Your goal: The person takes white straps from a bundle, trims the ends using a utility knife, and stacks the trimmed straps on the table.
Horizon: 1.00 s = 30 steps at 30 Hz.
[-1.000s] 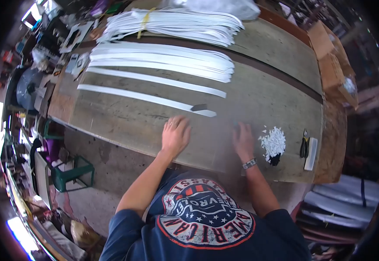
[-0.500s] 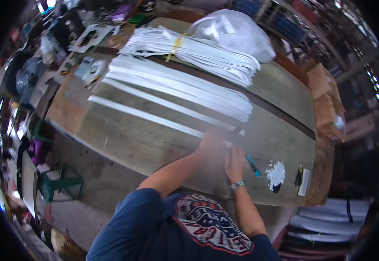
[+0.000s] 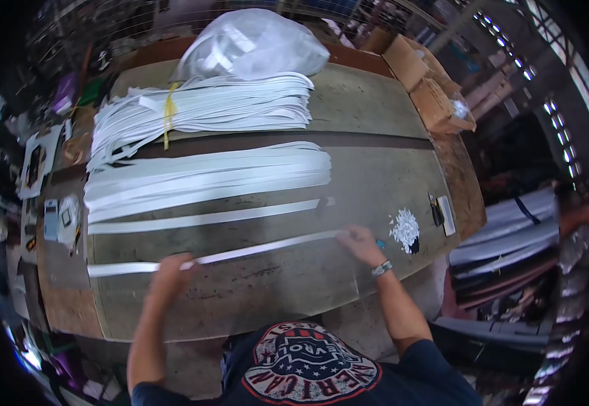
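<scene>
We look down on a worn bench, where a long, narrow white strip runs between our two hands. Our right hand is at the strip's right end, its fingers pinching the tip. Our left hand is well along to the left, its fingers closed on the strip, though blur hides the exact grip; a tail runs on beyond it. The span between looks fairly straight, slanting away from us toward the right. To handle it well, we should keep that span flat and evenly taut — a twist or sharp fold might leave a crease — and clear of the second strip lying apart just beyond. Farther off are a sheaf of loose strips and a tied bundle. Beside our right hand, a teal tool partly shows near a heap of white scraps; our wrist should avoid brushing either.
</scene>
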Available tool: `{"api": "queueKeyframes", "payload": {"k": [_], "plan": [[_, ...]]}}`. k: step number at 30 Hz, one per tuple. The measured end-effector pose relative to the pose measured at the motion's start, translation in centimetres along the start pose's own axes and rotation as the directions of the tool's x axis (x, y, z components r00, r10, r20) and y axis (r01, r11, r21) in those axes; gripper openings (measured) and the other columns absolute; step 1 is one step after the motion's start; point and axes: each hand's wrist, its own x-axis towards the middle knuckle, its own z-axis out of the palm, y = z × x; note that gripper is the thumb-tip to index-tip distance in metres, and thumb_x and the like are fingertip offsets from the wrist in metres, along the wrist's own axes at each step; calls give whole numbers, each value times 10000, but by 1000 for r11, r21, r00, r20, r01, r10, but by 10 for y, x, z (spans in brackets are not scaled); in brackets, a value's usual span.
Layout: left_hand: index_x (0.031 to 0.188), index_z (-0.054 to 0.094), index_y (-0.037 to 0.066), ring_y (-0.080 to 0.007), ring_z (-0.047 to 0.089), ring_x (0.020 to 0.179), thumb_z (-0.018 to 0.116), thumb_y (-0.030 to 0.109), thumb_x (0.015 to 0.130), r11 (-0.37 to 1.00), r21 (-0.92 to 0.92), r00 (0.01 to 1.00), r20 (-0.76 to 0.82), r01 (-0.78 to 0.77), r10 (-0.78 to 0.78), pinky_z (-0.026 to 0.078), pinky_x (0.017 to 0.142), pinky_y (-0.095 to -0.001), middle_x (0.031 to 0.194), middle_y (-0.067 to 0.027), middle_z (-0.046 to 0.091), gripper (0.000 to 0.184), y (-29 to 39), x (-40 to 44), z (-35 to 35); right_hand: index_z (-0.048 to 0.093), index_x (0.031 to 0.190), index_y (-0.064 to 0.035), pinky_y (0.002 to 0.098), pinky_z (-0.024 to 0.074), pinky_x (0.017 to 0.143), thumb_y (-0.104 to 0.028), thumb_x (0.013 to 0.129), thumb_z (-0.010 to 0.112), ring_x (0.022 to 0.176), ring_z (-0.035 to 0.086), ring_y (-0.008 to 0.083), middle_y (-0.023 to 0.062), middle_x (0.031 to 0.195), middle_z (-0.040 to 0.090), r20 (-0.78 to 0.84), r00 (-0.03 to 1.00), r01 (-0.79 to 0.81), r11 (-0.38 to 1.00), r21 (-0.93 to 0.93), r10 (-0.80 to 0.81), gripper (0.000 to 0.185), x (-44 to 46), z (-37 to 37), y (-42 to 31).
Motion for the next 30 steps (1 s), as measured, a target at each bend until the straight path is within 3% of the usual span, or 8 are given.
{"api": "queueKeyframes", "payload": {"k": [4, 5, 10, 13, 17, 24, 28, 30], "plan": [[950, 731, 10, -270, 726, 789, 776, 277, 977, 973, 167, 982, -130, 158, -137, 540, 753, -405, 876, -155, 725, 272, -134, -14, -127, 713, 1216, -41, 231, 485, 652, -132, 1030, 737, 742, 604, 50, -27, 900, 684, -139, 986, 109, 988, 112, -93, 209, 36, -35, -11], [971, 720, 5, -220, 709, 795, 785, 246, 974, 992, 86, 926, -373, 97, -58, 523, 736, -384, 864, -121, 698, 250, -184, -18, -138, 706, 1229, -40, 235, 489, 654, -125, 1026, 734, 743, 608, 55, -24, 899, 683, -176, 982, 89, 985, 145, -63, 222, 48, -37, -20], [1087, 727, -38, -330, 683, 998, 771, 223, 980, 942, 163, 943, -208, 294, -259, 514, 897, -420, 1082, -174, 740, 285, -192, 54, -261, 695, 1240, -25, 262, 510, 665, -111, 1004, 733, 752, 621, 80, -4, 896, 677, -288, 957, 57, 992, 113, -22, 254, 131, -41, -65], [1052, 706, -52, -250, 639, 883, 755, 196, 978, 963, 184, 859, -507, 195, -77, 492, 836, -377, 904, -145, 689, 263, -259, 83, -262, 691, 1240, -20, 279, 521, 654, -126, 999, 745, 734, 631, 92, 6, 874, 680, -272, 962, 59, 992, 109, -27, 268, 197, -39, -56], [1061, 689, -27, -115, 474, 854, 739, 177, 997, 928, 85, 904, -275, 363, -328, 424, 777, -283, 895, -26, 542, 219, -260, 112, -273, 698, 1257, -17, 292, 529, 635, -137, 998, 747, 704, 643, 105, 15, 837, 681, -235, 972, 4, 1000, 29, 3, 290, 244, -23, -50], [1281, 637, -3, -122, 569, 975, 706, 239, 1071, 923, -309, 830, -435, 228, -350, 479, 893, -302, 1086, -15, 629, 328, -312, 104, -237, 690, 1340, -5, 319, 571, 734, -198, 1002, 755, 813, 702, 157, 56, 876, 722, -358, 934, -4, 999, -33, -8, 394, 243, -21, -14], [1384, 624, -28, -245, 656, 1091, 687, 257, 1088, 925, -189, 648, -667, 328, -366, 506, 981, -354, 1213, -146, 694, 415, -278, 97, -223, 679, 1347, -1, 360, 583, 789, -222, 1013, 735, 862, 721, 233, 114, 959, 751, -427, 903, -32, 980, -194, -55, 404, 206, -34, 9], [1399, 626, -24, -308, 667, 1145, 683, 259, 1088, 937, 48, 603, -776, 347, -184, 509, 1013, -398, 1264, -191, 693, 425, -272, 89, -209, 685, 1340, -13, 380, 585, 837, -187, 1023, 702, 935, 729, 286, 152, 1080, 749, -426, 897, -42, 940, -340, -114, 362, 164, -32, 10]]}}
